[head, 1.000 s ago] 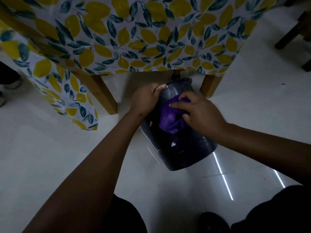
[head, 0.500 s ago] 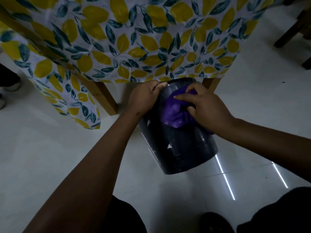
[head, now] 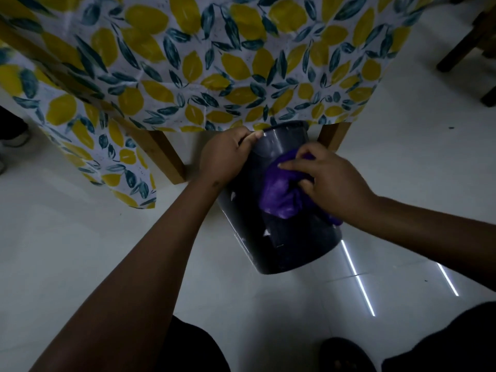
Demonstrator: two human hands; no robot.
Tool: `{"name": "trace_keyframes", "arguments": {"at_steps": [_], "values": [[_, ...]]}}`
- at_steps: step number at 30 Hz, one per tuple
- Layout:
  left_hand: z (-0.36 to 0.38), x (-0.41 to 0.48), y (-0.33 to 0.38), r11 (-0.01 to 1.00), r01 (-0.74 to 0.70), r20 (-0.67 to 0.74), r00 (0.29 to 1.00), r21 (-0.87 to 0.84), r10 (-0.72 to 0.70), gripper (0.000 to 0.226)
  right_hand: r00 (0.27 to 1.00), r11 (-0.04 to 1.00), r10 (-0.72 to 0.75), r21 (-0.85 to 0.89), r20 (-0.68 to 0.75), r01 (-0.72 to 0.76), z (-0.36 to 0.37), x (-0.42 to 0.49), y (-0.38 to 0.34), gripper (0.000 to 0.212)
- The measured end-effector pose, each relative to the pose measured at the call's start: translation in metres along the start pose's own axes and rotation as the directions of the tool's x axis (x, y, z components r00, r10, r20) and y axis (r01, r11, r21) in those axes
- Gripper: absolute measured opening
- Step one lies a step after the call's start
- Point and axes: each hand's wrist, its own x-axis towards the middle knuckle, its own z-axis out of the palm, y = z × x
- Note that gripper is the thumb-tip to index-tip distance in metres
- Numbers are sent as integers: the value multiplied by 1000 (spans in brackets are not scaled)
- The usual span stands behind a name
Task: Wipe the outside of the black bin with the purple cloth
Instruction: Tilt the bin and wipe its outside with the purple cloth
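Observation:
The black bin [head: 290, 242] stands on the pale floor, tilted with its rim toward the table and its base toward me. My left hand [head: 225, 154] grips the rim on the bin's left side. A crumpled purple cloth [head: 279, 191] lies pressed against the bin's upper outer wall. My right hand [head: 330, 181] holds the cloth there, fingers spread across it. Part of the cloth is hidden under that hand, with a scrap showing at the wrist.
A table under a lemon-print tablecloth [head: 204, 65] hangs just beyond the bin, with wooden legs [head: 166, 157] to the left and right [head: 334, 136] of it. Dark furniture legs [head: 467, 47] stand far right. My knees and a foot [head: 346, 355] fill the bottom edge.
The right hand with the cloth slid up toward the bin's rim, then back down and slightly right along the wall. The left hand kept its grip on the rim.

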Motion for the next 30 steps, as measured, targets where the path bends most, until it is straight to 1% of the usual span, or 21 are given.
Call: {"name": "trace_keyframes", "arguments": {"at_steps": [2,3,5,6,7,8,10,13,15,16,19,21,23,25,27,30], "values": [[-3,2,0,1000,12,-21,1000,-5,-12,38,1000,1000,-18,-14,-2,18,0,2,-3,46],[-5,3,0,1000,14,-30,999,6,-13,37,999,999,-44,-26,25,45,4,-1,-4,46],[-9,3,-1,999,26,-53,998,34,-25,37,982,990,-125,-55,140,133,13,-14,-8,49],[-10,3,-3,999,41,-66,997,34,-38,39,962,978,-175,-76,210,194,19,-22,-11,50],[-11,3,-5,998,54,-72,996,30,-52,41,941,964,-217,-97,259,249,24,-29,-13,51],[-12,3,-7,998,62,-71,996,28,-60,42,930,956,-234,-109,283,273,25,-32,-16,52],[-11,2,-7,999,42,-60,997,33,-40,42,951,974,-186,-83,245,212,22,-26,-20,54],[-7,2,-1,999,-7,-48,999,39,9,42,997,999,-48,-2,57,48,9,0,-17,51],[-5,2,1,1000,6,-58,998,21,-5,41,999,999,22,43,-43,-20,0,13,-11,47],[-4,2,0,1000,21,-62,998,2,-20,41,998,998,29,53,-61,-26,-2,17,-9,44],[-1,0,-4,999,53,-58,997,-3,-53,40,1000,999,-18,34,-21,19,6,12,-7,43],[3,-1,-7,998,48,-47,998,38,-46,41,995,997,-79,-1,63,80,19,1,-5,45],[9,-1,-13,996,44,-31,999,77,-42,44,973,986,-152,-47,176,162,33,-10,-2,45],[18,1,-20,995,36,-5,999,89,-36,47,952,975,-183,-79,244,208,43,-17,2,46],[24,2,-27,995,38,25,999,89,-40,48,953,978,-175,-71,249,198,49,-16,4,46],[31,3,-37,996,55,56,997,74,-59,51,981,995,-96,-20,169,100,56,-1,10,47]]}}
